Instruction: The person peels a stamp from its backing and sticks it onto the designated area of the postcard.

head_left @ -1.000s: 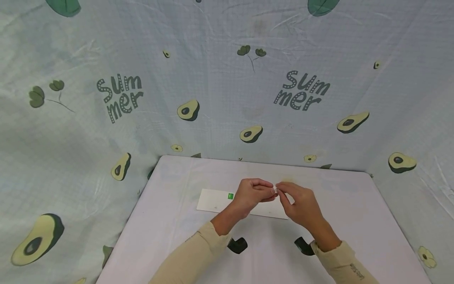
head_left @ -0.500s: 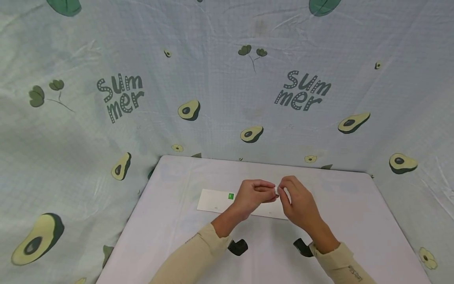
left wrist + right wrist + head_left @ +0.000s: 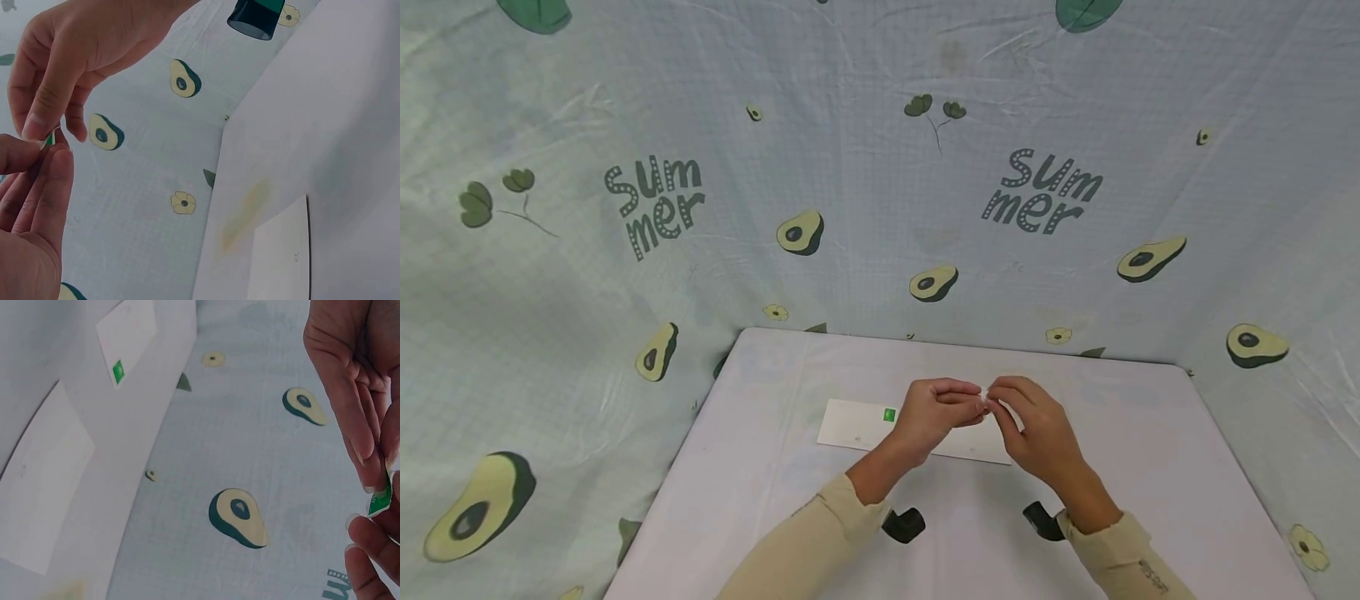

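Over the white cards, my left hand [image 3: 928,412] and right hand [image 3: 1033,429] meet fingertip to fingertip. Between them is a small green-and-white sticker [image 3: 380,501], mostly covered by fingers. The left thumb and fingers pinch it from one side, as the left wrist view shows at the sticker's green edge [image 3: 50,139]. My right thumb and index finger pinch at its other side. Beneath the left forearm lies a white card [image 3: 850,423] bearing a green square [image 3: 889,414]. A second white card [image 3: 973,448] lies under the hands, partly hidden by them.
The white table [image 3: 760,392] ends at a hanging cloth [image 3: 865,167] printed with avocados and lettering, which rises behind it and along both sides. Black objects show by the left cuff [image 3: 868,492] and the right cuff [image 3: 1101,529].
The right fingers arch upward at half a second ago, then come back down against the sticker. My left hand stays almost still, holding it. The cards have not moved.
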Tool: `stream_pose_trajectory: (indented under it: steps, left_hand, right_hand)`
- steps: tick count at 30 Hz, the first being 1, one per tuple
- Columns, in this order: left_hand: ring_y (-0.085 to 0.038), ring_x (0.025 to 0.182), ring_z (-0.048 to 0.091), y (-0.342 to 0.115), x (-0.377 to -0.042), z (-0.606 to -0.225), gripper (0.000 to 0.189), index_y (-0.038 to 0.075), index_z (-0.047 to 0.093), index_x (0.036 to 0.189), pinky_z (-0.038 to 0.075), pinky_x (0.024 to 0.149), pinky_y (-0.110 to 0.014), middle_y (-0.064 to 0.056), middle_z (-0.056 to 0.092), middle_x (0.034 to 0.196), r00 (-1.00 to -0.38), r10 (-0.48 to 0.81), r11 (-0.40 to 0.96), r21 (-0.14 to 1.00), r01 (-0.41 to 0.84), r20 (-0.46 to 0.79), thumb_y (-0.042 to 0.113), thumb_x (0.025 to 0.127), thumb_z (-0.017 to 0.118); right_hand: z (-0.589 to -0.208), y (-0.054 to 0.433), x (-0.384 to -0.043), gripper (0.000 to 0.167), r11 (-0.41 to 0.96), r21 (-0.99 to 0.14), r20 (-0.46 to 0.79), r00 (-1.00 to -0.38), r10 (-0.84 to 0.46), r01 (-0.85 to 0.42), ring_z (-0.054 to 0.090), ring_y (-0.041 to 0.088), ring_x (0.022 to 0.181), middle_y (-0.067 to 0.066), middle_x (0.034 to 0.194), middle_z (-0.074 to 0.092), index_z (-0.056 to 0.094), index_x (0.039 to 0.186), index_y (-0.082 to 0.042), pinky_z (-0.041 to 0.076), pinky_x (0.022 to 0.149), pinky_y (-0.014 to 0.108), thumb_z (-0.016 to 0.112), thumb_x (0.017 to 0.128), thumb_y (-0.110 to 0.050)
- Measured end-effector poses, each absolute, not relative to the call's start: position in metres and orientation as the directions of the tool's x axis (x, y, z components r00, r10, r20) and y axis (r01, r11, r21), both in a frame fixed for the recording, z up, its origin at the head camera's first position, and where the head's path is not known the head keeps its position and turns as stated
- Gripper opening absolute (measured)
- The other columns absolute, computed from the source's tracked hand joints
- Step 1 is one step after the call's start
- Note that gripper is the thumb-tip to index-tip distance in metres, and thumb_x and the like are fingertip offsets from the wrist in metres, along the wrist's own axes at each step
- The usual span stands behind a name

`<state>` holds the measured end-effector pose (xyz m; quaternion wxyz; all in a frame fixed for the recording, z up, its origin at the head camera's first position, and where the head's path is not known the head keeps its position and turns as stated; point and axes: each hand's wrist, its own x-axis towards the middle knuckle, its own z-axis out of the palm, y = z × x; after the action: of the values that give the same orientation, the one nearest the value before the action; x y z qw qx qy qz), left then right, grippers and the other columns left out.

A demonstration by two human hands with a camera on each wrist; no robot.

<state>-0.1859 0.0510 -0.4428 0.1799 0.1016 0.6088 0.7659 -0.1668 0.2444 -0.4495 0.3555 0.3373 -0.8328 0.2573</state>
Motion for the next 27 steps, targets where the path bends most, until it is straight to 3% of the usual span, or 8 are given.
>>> stream_pose_trajectory:
  steps: [4,7,11,24,27]
  left_hand:
    - [-0.026,0.103,0.079,0.051,-0.184,-0.442,0.029,-0.009,0.070,0.123,0.063,0.089,-0.036,-0.027,0.075,0.118,-0.919,0.391,-0.184,0.974,-0.131,-0.050,0.002,0.097,0.071]
    - [-0.025,0.103,0.079,0.051,-0.183,-0.443,0.030,-0.009,0.069,0.124,0.063,0.089,-0.036,-0.027,0.075,0.118,-0.922,0.385,-0.185,0.975,-0.127,-0.047,0.002,0.097,0.071]
    - [-0.022,0.101,0.080,0.052,-0.182,-0.443,0.032,-0.012,0.067,0.125,0.063,0.089,-0.036,-0.028,0.075,0.118,-0.927,0.373,-0.201,0.971,-0.127,-0.044,0.000,0.096,0.071]
    - [-0.023,0.099,0.080,0.053,-0.181,-0.440,0.028,-0.009,0.070,0.122,0.063,0.088,-0.035,-0.030,0.074,0.118,-0.932,0.356,-0.234,0.960,-0.156,-0.064,-0.001,0.096,0.072]
    - [-0.022,0.098,0.080,0.053,-0.182,-0.439,0.029,-0.009,0.069,0.122,0.063,0.088,-0.035,-0.030,0.074,0.118,-0.932,0.355,-0.234,0.958,-0.162,-0.071,0.000,0.096,0.072]
  right_hand:
    - [-0.449,0.242,-0.165,0.022,0.659,-0.200,0.774,-0.529,-0.347,-0.725,0.069,0.027,0.090,0.013,0.101,0.071,0.073,0.100,0.003,0.057,0.076,0.037,0.059,0.105,-0.013]
    - [-0.449,0.240,-0.164,0.007,0.686,-0.193,0.775,-0.538,-0.332,-0.701,0.066,0.028,0.089,0.015,0.102,0.069,0.070,0.097,0.004,0.055,0.076,0.038,0.066,0.094,-0.002]
    - [-0.449,0.237,-0.164,0.008,0.723,-0.189,0.758,-0.566,-0.323,-0.665,0.061,0.028,0.089,0.017,0.104,0.064,0.065,0.093,0.003,0.052,0.074,0.039,0.068,0.085,0.004]
    - [-0.452,0.234,-0.161,0.014,0.686,-0.361,0.700,-0.669,-0.248,-0.632,0.059,0.021,0.093,0.017,0.109,0.058,0.053,0.097,0.001,0.055,0.075,0.040,0.060,0.090,0.011]
    - [-0.451,0.235,-0.160,0.017,0.658,-0.399,0.687,-0.683,-0.247,-0.639,0.058,0.021,0.099,0.017,0.111,0.058,0.055,0.101,0.001,0.053,0.080,0.035,0.066,0.090,0.009]
